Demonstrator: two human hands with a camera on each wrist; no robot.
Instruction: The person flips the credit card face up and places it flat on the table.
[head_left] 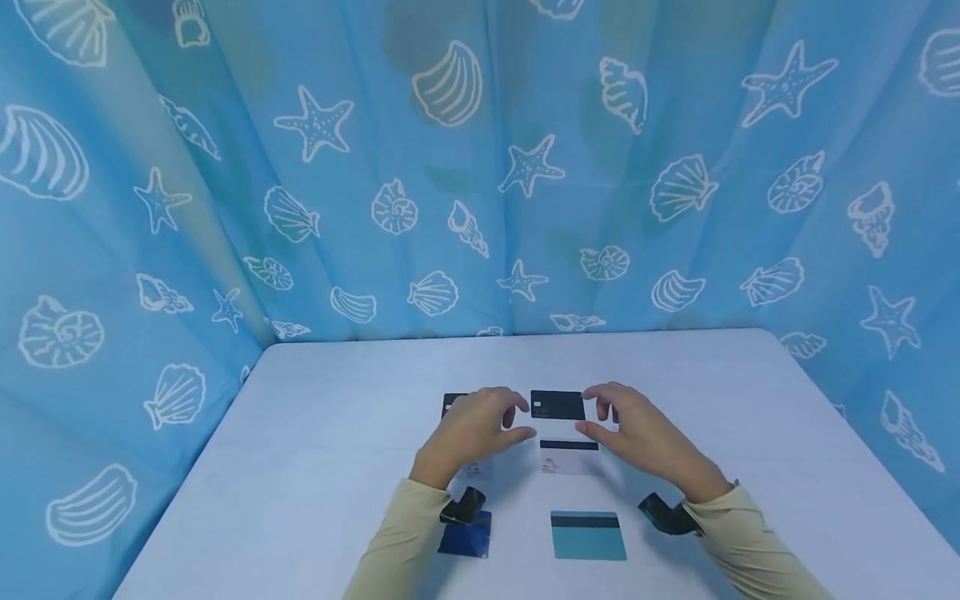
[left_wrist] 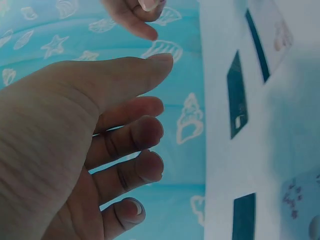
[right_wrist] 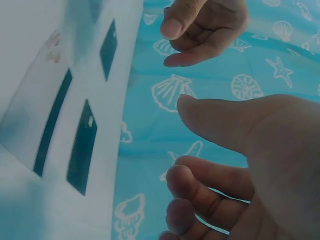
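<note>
Beige sleeves [head_left: 400, 537] lead to left hand [head_left: 474, 427] and right hand [head_left: 643, 430] (thumbs wide of fingers) near a black card [head_left: 558, 405].

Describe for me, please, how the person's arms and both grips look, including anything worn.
Plain, pale beige long sleeves reach near the wrists. Small black devices sit at both wrists. The left grip and right grip wear no gloves.
</note>
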